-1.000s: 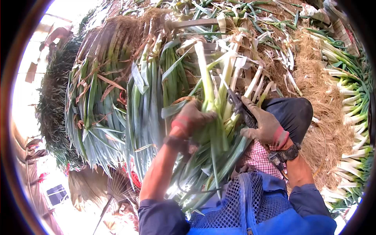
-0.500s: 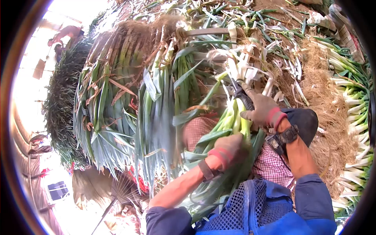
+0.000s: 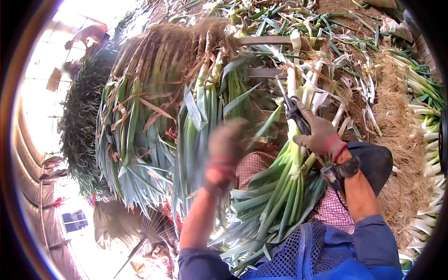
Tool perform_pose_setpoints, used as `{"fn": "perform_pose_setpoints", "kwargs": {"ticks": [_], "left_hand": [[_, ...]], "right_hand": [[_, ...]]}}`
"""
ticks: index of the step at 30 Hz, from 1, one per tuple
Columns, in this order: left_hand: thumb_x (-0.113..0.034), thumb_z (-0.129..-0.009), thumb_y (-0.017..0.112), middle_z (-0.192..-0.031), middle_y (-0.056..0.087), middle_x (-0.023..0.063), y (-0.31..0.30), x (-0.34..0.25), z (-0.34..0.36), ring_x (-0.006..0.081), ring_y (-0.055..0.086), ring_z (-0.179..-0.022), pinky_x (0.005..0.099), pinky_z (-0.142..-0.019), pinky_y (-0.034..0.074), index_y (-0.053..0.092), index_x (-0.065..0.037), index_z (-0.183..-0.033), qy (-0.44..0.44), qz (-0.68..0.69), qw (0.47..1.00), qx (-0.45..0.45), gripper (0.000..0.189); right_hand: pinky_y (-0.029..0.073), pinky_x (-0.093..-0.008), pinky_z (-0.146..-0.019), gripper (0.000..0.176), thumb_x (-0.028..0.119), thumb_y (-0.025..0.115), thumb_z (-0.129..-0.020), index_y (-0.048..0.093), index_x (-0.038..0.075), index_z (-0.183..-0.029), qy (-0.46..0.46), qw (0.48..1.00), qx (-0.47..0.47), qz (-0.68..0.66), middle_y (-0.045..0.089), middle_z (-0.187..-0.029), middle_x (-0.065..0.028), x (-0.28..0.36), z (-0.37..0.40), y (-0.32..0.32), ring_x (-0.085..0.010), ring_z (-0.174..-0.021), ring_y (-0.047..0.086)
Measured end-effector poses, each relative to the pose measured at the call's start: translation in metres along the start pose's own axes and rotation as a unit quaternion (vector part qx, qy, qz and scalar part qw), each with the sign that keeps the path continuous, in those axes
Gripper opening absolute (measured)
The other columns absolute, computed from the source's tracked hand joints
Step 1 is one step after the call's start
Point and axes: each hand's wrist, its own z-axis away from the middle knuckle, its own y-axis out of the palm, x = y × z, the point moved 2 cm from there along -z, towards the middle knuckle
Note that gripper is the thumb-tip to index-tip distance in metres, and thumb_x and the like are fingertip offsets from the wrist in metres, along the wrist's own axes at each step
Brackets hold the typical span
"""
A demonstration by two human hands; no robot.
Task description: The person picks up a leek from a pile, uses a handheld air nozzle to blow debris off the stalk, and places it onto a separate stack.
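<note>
My right hand [image 3: 319,133], gloved, is closed around a black-handled tool with a thin metal tip [image 3: 295,114]. The tool lies over the pale stalks of a bunch of leeks [image 3: 291,163], whose green leaves fan down across my lap. A rubber-like band shape is not clear on the bunch. My left hand [image 3: 228,140], also gloved, is smeared by motion beside the heap of untrimmed leeks [image 3: 144,102]; its fingers cannot be made out. White leek shafts [image 3: 291,84] point away from me beyond the tool.
Metal bars [image 3: 263,41] of a rack lie past the heap. Leaf scraps [image 3: 345,28] litter the ground. A mat of cut roots [image 3: 396,121] lies at right, beside a row of white leeks [image 3: 422,182]. Another person's arm [image 3: 88,35] shows at far left.
My left hand has come off the leek bunch and swung up and left toward the heap. My right hand keeps the tool at the stalks. The view has shifted slightly.
</note>
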Motion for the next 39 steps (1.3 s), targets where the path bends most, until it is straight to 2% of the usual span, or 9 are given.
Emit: {"fn": "perform_pose_setpoints", "kwargs": {"ticks": [3, 9, 14, 20, 24, 27, 30, 34, 39], "left_hand": [[-0.04, -0.09, 0.088, -0.11, 0.078, 0.0191, -0.062, 0.06, -0.032, 0.0404, 0.076, -0.101, 0.0458, -0.091, 0.06, 0.071, -0.003, -0.132, -0.107, -0.366, 0.91, -0.162, 0.058], [-0.054, -0.077, 0.095, -0.124, 0.077, 0.0255, -0.071, 0.101, -0.045, 0.0409, 0.075, -0.113, 0.0443, -0.102, 0.057, 0.061, 0.003, -0.143, -0.351, -0.172, 0.919, 0.057, 0.093], [-0.045, -0.075, 0.094, -0.117, 0.078, 0.0257, -0.057, 0.038, -0.028, 0.0403, 0.076, -0.108, 0.0454, -0.097, 0.059, 0.061, 0.009, -0.131, -0.356, -0.11, 0.924, 0.09, 0.085], [-0.06, -0.083, 0.089, -0.109, 0.077, 0.0227, -0.025, -0.035, 0.031, 0.0414, 0.075, -0.097, 0.0493, -0.086, 0.058, 0.066, 0.0, -0.126, -0.229, -0.262, 0.935, 0.069, 0.078], [-0.06, -0.09, 0.082, -0.097, 0.078, 0.0194, -0.022, -0.015, 0.025, 0.0402, 0.076, -0.094, 0.0485, -0.082, 0.058, 0.076, -0.011, -0.11, -0.224, -0.151, 0.962, -0.022, 0.054], [-0.06, -0.089, 0.084, -0.094, 0.079, 0.0177, -0.018, -0.01, 0.014, 0.0404, 0.076, -0.093, 0.0482, -0.082, 0.058, 0.075, -0.014, -0.11, -0.274, -0.195, 0.942, 0.011, 0.052], [-0.063, -0.085, 0.086, -0.093, 0.079, 0.0162, -0.008, -0.006, 0.008, 0.0405, 0.077, -0.093, 0.0491, -0.082, 0.057, 0.074, -0.016, -0.109, -0.305, -0.193, 0.933, 0.013, 0.054], [-0.065, -0.082, 0.087, -0.092, 0.079, 0.0162, -0.001, -0.007, 0.005, 0.0409, 0.077, -0.093, 0.0495, -0.083, 0.058, 0.072, -0.015, -0.111, -0.301, -0.209, 0.93, 0.013, 0.059], [-0.065, -0.081, 0.088, -0.092, 0.08, 0.0173, 0.001, -0.007, 0.005, 0.0417, 0.077, -0.091, 0.0497, -0.082, 0.058, 0.072, -0.014, -0.113, -0.297, -0.208, 0.932, 0.017, 0.062]], "right_hand": [[0.057, -0.044, -0.092, 0.11, 0.047, 0.083, -0.085, 0.027, 0.017, -0.175, -0.02, 0.991, 0.107, -0.082, 0.076, -0.107, -0.0241, 0.019, 0.018, 0.001, -0.0398, -0.101, 0.076], [0.057, -0.0507, -0.092, 0.113, 0.049, 0.083, -0.086, 0.021, 0.02, -0.177, -0.111, 0.99, 0.091, -0.009, 0.073, -0.103, -0.026, 0.03, 0.032, 0.026, -0.0461, -0.1, 0.074], [0.056, -0.0469, -0.099, 0.113, 0.043, 0.084, -0.085, 0.024, 0.014, -0.176, -0.066, 0.988, 0.137, -0.007, 0.072, -0.125, -0.0291, 0.055, 0.032, 0.014, -0.0445, -0.11, 0.074], [0.056, -0.0501, -0.099, 0.112, 0.046, 0.085, -0.087, 0.024, 0.016, -0.175, -0.149, 0.976, 0.147, -0.061, 0.073, -0.115, -0.0318, 0.047, 0.041, 0.014, -0.0479, -0.109, 0.074], [0.056, -0.0506, -0.099, 0.112, 0.05, 0.084, -0.088, 0.023, 0.016, -0.176, -0.097, 0.98, 0.172, -0.008, 0.075, -0.116, -0.0307, 0.065, 0.036, 0.007, -0.0472, -0.108, 0.075], [0.056, -0.0514, -0.098, 0.112, 0.051, 0.082, -0.088, 0.022, 0.016, -0.176, -0.179, 0.973, 0.145, -0.025, 0.076, -0.115, -0.0282, 0.059, 0.036, 0.021, -0.0464, -0.108, 0.075], [0.055, -0.0472, -0.104, 0.113, 0.048, 0.082, -0.085, 0.023, 0.013, -0.176, -0.048, 0.987, 0.151, 0.03, 0.072, -0.128, -0.0311, 0.061, 0.028, 0.018, -0.0474, -0.115, 0.072], [0.055, -0.0485, -0.101, 0.111, 0.054, 0.079, -0.09, 0.021, 0.017, -0.176, -0.128, 0.979, 0.156, -0.009, 0.076, -0.114, -0.0302, 0.055, 0.037, 0.027, -0.0462, -0.111, 0.074], [0.056, -0.0467, -0.099, 0.109, 0.053, 0.079, -0.09, 0.023, 0.018, -0.176, -0.035, 0.991, 0.129, -0.017, 0.076, -0.116, -0.0295, 0.045, -0.013, 0.029, -0.0426, -0.11, 0.075]]}}
